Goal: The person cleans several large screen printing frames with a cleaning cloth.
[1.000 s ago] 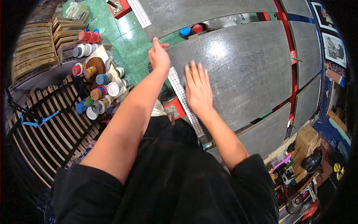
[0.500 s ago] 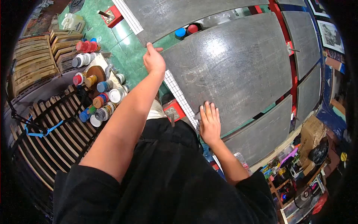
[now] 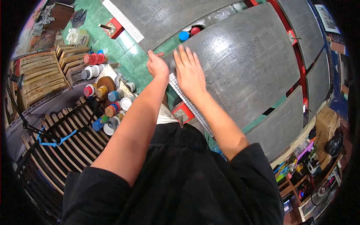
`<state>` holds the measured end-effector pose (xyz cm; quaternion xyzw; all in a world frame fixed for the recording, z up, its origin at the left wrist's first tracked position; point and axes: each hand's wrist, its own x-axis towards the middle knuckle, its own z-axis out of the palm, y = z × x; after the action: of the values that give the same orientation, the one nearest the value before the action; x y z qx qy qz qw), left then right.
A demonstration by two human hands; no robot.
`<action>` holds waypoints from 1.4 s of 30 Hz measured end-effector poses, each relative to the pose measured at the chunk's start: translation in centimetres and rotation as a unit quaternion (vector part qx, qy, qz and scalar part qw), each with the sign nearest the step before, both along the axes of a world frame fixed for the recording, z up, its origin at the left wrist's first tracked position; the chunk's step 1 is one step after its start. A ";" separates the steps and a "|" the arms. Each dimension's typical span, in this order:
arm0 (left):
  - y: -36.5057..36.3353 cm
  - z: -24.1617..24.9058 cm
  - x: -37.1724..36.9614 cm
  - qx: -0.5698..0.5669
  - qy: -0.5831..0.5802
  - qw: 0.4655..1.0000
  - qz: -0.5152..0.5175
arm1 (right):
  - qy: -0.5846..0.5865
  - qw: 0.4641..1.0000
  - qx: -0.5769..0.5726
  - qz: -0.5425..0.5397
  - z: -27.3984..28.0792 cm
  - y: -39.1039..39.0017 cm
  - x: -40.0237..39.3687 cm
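Note:
A large grey board (image 3: 247, 63) with a worn, shiny top lies in front of me. My right hand (image 3: 190, 75) lies over its left end, fingers stretched and slightly smeared by motion. A small dark grey piece (image 3: 172, 66) shows blurred at the thumb side of that hand; I cannot tell what it is. Below runs a white gridded strip (image 3: 191, 107) along the board's near edge. My left hand (image 3: 157, 64) is at the board's left corner, beside the edge, with thumb and finger apart.
More grey boards (image 3: 281, 127) lie around this one, with red rails (image 3: 298, 71) between them. Red clamp blocks (image 3: 183, 111) carry metal bolts. Paint jars (image 3: 112, 108) crowd a stand at left, beside wooden frames (image 3: 41, 73) and a slatted rack (image 3: 71, 138). Blue and red caps (image 3: 183, 36) sit behind the board.
My right hand has slid along the board's near edge, up and left, close to my left hand, and the small grey piece has moved with it. My left hand stays at the corner.

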<state>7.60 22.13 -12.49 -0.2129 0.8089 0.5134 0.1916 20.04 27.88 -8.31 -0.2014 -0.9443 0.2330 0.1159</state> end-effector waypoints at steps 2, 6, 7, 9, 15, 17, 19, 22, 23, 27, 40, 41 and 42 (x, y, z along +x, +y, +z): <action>-0.1 0.2 0.1 0.003 -0.007 1.000 -0.004 | -0.051 0.998 -0.027 0.004 1.6 -2.3 7.0; 0.3 0.9 0.4 0.003 0.011 1.000 0.005 | -0.132 0.988 -0.044 -0.061 2.6 -5.9 21.1; 0.3 0.9 0.3 0.008 0.019 1.000 0.004 | -0.136 0.988 -0.041 -0.063 2.7 -6.1 21.6; 0.3 1.0 0.4 -0.005 0.023 1.000 -0.008 | -0.163 0.981 -0.026 -0.104 2.5 -6.4 21.6; 0.6 0.7 0.4 0.012 0.020 1.000 0.013 | -0.001 0.999 0.015 -0.034 0.3 0.8 0.7; 0.3 0.2 0.3 0.035 0.014 0.999 0.021 | 0.047 0.996 0.053 -0.050 -1.2 2.5 -5.2; 0.2 -0.2 -0.1 0.043 0.004 0.999 0.019 | 0.054 0.997 0.032 -0.049 -0.7 2.5 -5.1; 0.1 0.5 0.0 0.029 0.002 0.999 0.013 | 0.007 0.999 -0.003 -0.037 -0.2 0.1 1.8; 0.2 0.8 0.4 0.011 0.016 1.000 0.006 | -0.042 0.998 -0.011 -0.037 0.5 -1.1 5.8; 0.3 0.5 0.4 0.020 0.013 1.000 0.009 | -0.135 0.989 0.021 -0.056 0.3 2.4 15.9; 0.0 0.5 -0.2 -0.011 -0.015 1.000 0.007 | -0.022 0.992 0.035 -0.122 -0.2 4.3 12.9; 0.0 0.2 -0.2 -0.019 -0.020 1.000 0.004 | -0.069 0.995 -0.008 -0.068 -0.1 2.0 14.7; 0.1 0.4 0.1 -0.019 -0.003 1.000 0.010 | -0.073 0.994 -0.006 -0.076 0.1 1.8 16.6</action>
<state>7.75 22.28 -12.08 -0.2261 0.8159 0.4989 0.1852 36.69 29.73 -8.26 -0.2894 -0.9309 0.2137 0.0624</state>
